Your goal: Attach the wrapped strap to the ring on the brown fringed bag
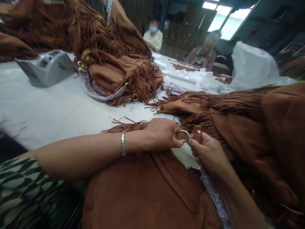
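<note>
The person's left hand (162, 133) is curled closed, thumb and forefinger pinching a small round gold-coloured metal ring (185, 136) at the table's near edge; the right hand (208, 152) comes up from below, its fingertips closed on a short brown suede strap tab with a brass rivet (197, 133) that sits just beside the ring, touching it; the two hands meet there, probably so that ring and tab stay steady against each other. A thin silver bangle (123, 143) circles the left wrist. Ring and tab belong to a large tan suede bag with long fringe (238, 127) that sprawls to the right, its fringe fanned over the white tabletop (59, 108); another brown suede panel with a stitched strap (147, 190) lies across the person's lap under the forearms, seemingly parked there to keep it within reach. Further back a heap of finished fringed brown bags (124, 73) is piled in the middle of the table, beside a grey plastic machine (47, 66); white plastic wrapping (252, 66) bulges at the far right; two other seated people (181, 44) work at the far end, well apart from these hands.
</note>
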Demonstrator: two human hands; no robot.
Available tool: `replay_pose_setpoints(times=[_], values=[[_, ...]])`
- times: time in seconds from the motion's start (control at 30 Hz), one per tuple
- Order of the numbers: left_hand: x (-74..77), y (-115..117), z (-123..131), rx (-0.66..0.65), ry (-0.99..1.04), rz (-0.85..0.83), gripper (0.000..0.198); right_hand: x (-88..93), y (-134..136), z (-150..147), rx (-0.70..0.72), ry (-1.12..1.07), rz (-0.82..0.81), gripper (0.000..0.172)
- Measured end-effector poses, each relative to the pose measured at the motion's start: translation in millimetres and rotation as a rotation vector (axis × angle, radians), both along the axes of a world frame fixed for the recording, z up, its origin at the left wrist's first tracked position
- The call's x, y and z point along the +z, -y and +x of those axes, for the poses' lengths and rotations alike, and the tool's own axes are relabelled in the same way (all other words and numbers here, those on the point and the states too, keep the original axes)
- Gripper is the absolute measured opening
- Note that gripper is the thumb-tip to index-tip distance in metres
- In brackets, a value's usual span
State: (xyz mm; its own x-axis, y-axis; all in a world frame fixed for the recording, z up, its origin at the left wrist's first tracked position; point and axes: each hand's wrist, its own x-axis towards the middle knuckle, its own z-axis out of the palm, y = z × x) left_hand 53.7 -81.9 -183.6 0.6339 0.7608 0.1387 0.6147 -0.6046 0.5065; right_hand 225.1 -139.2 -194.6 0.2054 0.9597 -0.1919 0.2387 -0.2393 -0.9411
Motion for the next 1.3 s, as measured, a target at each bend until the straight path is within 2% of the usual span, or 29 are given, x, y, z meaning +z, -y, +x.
replay_pose_setpoints(times=[0.1,0.17,0.33,0.57,0.8,0.93,1.13,1.3], values=[[1.7,0.6,-0.6,-0.004,-0.027,0.014,0.019,9.5,3.6,0.3,-0.035,-0.266,-0.036,0.033],[2.2,1.6,-0.7,-0.004,-0.041,0.039,0.021,14.3,5.3,-0.6,-0.030,-0.342,-0.077,0.036],[-1.7,2.4,-0.9,-0.046,-0.048,0.086,0.020,13.6,4.9,-4.8,0.038,-0.343,-0.147,0.035],[-6.9,2.5,-5.5,-0.138,0.082,0.171,0.017,13.1,5.0,-3.9,0.075,-0.437,-0.189,0.034],[-10.7,0.6,-8.4,-0.191,0.131,0.234,0.024,10.6,6.5,4.9,0.185,-0.530,-0.207,0.024],[-12.3,-1.9,-11.1,-0.245,0.207,0.224,0.026,9.4,5.8,12.5,0.186,-0.582,-0.179,0.019],[-7.4,-0.2,-11.7,-0.248,0.154,0.212,0.021,9.0,6.3,15.2,0.208,-0.566,-0.167,0.019],[-1.5,1.6,-9.1,-0.148,0.056,0.084,0.025,9.0,5.3,8.3,0.177,-0.576,-0.231,0.020]])
